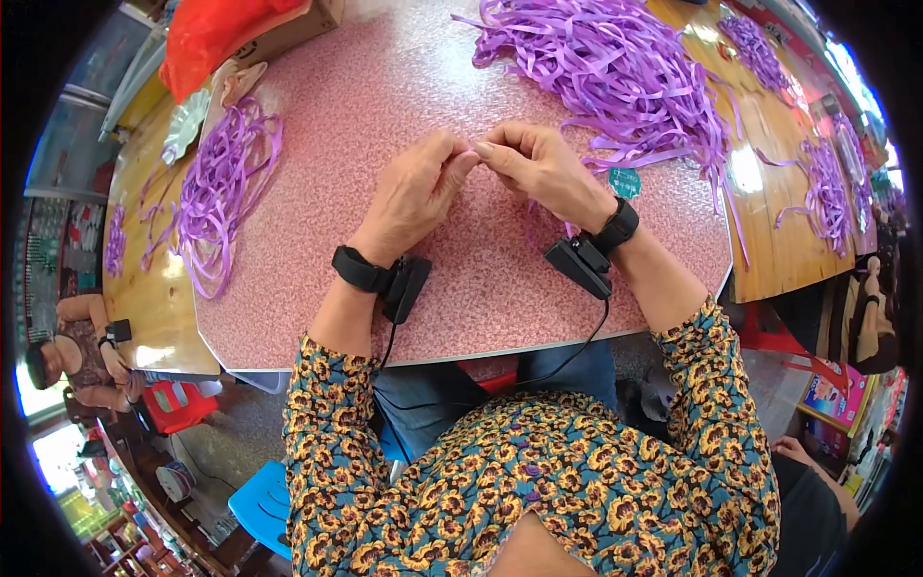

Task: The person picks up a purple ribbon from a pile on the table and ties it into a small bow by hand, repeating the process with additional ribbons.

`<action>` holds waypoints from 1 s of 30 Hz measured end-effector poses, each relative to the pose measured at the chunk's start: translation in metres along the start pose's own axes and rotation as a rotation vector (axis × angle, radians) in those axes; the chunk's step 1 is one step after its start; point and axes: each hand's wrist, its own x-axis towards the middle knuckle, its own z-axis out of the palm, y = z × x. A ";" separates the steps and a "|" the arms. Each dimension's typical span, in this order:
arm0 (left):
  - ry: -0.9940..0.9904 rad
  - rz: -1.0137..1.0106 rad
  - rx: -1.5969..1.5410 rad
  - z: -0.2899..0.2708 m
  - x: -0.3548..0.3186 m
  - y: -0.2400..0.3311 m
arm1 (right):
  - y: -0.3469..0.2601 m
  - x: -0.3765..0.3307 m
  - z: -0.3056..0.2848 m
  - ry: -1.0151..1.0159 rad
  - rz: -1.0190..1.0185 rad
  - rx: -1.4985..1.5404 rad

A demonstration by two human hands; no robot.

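We hold both hands together over the pink bench (317,279), fingertips meeting. Left hand (413,192) & right hand (538,165) pinch a thin purple ribbon strip (550,231), mostly hidden btwn them; wrists rest low, w/ black wrist units.

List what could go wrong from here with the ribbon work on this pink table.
The left hand and right hand pinch fingertip to fingertip; whatever they hold is hidden, so it might slip. The large purple ribbon pile lies loose and could tangle. Cables from the wrist devices hang off the table edge and may snag.
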 end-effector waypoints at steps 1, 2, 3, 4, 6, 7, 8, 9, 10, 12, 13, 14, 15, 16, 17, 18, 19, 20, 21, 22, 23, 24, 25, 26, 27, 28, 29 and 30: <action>-0.014 -0.018 -0.037 0.000 0.000 0.001 | 0.001 0.001 -0.001 -0.018 -0.030 -0.012; -0.022 -0.010 -0.044 0.000 0.000 0.002 | 0.002 0.001 -0.002 -0.006 -0.028 -0.014; -0.036 -0.066 -0.094 -0.002 0.000 0.003 | 0.003 0.001 -0.003 -0.025 -0.070 -0.063; -0.051 -0.122 -0.144 -0.002 0.000 0.003 | 0.003 0.001 -0.004 -0.044 -0.112 -0.111; -0.048 -0.161 -0.267 -0.003 -0.004 -0.002 | 0.003 0.003 -0.003 -0.048 -0.134 -0.109; -0.039 -0.211 -0.382 -0.002 -0.005 -0.004 | 0.008 0.004 -0.003 -0.023 -0.162 -0.088; -0.043 -0.206 -0.384 -0.002 -0.006 -0.004 | 0.008 0.006 -0.002 -0.004 -0.191 -0.065; -0.029 -0.216 -0.485 -0.002 -0.006 -0.004 | 0.007 0.005 -0.003 -0.019 -0.174 -0.022; -0.014 -0.227 -0.585 -0.002 -0.006 -0.005 | 0.006 0.005 -0.004 -0.015 -0.175 -0.023; 0.019 -0.264 -0.648 0.001 -0.004 0.001 | 0.005 0.005 -0.005 0.000 -0.190 -0.059; 0.053 -0.301 -0.714 0.001 -0.003 0.002 | 0.002 0.004 -0.007 -0.007 -0.192 -0.055; 0.060 -0.307 -0.707 -0.002 -0.003 0.001 | -0.004 0.003 -0.010 0.015 -0.134 -0.024; 0.075 -0.255 -0.688 -0.006 -0.001 -0.002 | -0.006 0.002 -0.012 0.036 -0.076 0.007; 0.090 -0.203 -0.667 -0.009 -0.001 -0.006 | -0.005 0.001 -0.013 0.024 -0.077 0.012; 0.098 -0.209 -0.659 -0.011 0.001 -0.007 | -0.004 0.001 -0.014 0.048 -0.075 0.031; 0.109 -0.215 -0.609 -0.011 0.002 -0.007 | -0.003 0.001 -0.015 0.073 -0.072 0.049; 0.120 -0.221 -0.560 -0.010 0.002 -0.007 | 0.000 0.002 -0.016 0.066 -0.079 0.047; 0.127 -0.227 -0.552 -0.009 0.002 -0.007 | 0.000 0.002 -0.015 0.056 -0.082 0.052; 0.117 -0.187 -0.477 -0.007 0.001 -0.007 | -0.002 0.001 -0.013 0.048 -0.076 0.049; 0.105 -0.148 -0.403 -0.005 0.000 -0.008 | -0.002 0.001 -0.010 0.041 -0.071 0.045; 0.102 -0.139 -0.404 -0.002 0.000 -0.006 | -0.001 0.002 -0.010 0.038 -0.071 0.047; 0.102 -0.142 -0.403 -0.002 0.000 -0.006 | 0.001 0.002 -0.009 0.038 -0.078 0.024; 0.084 -0.133 -0.342 -0.003 -0.001 -0.004 | 0.003 0.003 -0.009 0.038 -0.085 0.000; 0.066 -0.124 -0.280 -0.004 -0.001 -0.002 | 0.002 0.003 -0.008 0.037 -0.084 0.001; 0.066 -0.126 -0.279 -0.004 -0.002 -0.004 | 0.000 0.002 -0.007 0.034 -0.084 -0.017; 0.062 -0.112 -0.274 -0.003 -0.003 -0.007 | -0.001 0.002 -0.006 0.031 -0.084 -0.035; 0.057 -0.095 -0.270 -0.002 -0.002 -0.008 | -0.001 0.002 -0.007 0.033 -0.083 -0.035; 0.055 -0.094 -0.272 -0.001 -0.002 -0.008 | 0.000 0.002 -0.008 0.033 -0.078 -0.038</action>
